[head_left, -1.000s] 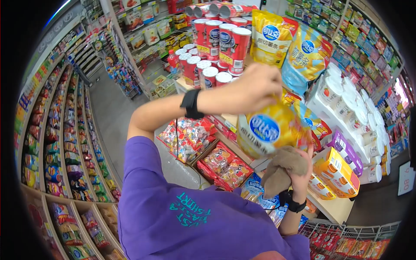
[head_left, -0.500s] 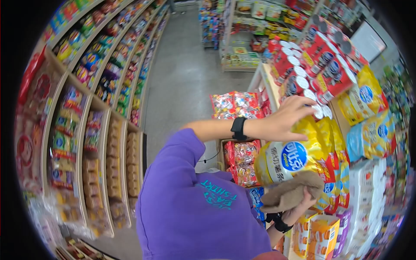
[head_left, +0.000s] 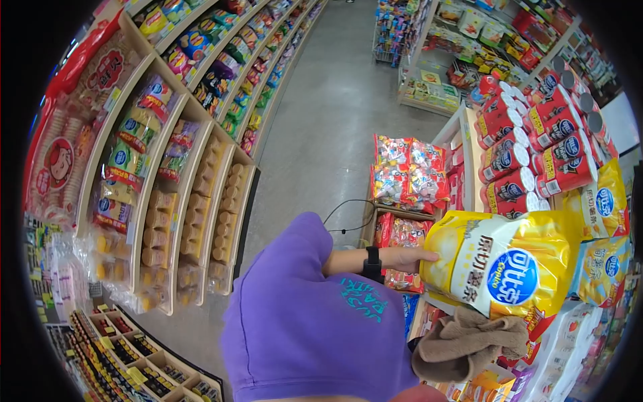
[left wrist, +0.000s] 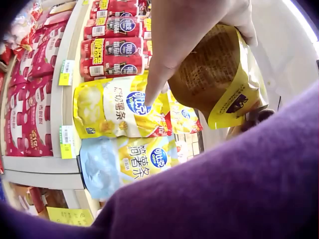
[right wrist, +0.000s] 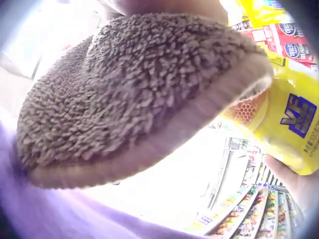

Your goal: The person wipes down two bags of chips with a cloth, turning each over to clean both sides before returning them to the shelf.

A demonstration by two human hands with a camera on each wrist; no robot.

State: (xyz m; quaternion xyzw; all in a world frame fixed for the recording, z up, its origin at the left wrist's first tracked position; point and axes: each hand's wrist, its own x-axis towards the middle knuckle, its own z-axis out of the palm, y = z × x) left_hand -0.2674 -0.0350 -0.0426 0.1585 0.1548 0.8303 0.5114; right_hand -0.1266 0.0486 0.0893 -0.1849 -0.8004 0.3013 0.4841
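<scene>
In the head view my left hand (head_left: 407, 258) grips the side edge of a large yellow bag of potato snacks (head_left: 462, 258), its thumb on the printed front. The left wrist view shows that hand (left wrist: 187, 37) against the bag's brown and yellow back (left wrist: 212, 69). A brown fleecy cloth (head_left: 469, 345) overlaps the bag's lower edge. Most of my right hand (right wrist: 169, 6) is hidden; a part shows above the cloth (right wrist: 149, 94) it holds in the right wrist view, close to the bag's yellow side (right wrist: 294, 124).
Red snack canisters (head_left: 506, 161) are stacked on the display, beside more yellow (head_left: 603, 201) and blue snack bags (head_left: 599, 268). Candy bags (head_left: 408, 171) stand lower, by the aisle floor (head_left: 315, 134). Shelves of packaged snacks (head_left: 140, 154) line the left. White multipacks (head_left: 562, 348) lie at lower right.
My left hand has gone from above the yellow bag to its side edge and grips it. The bag's front has turned up toward the head camera. The view has swung toward the aisle.
</scene>
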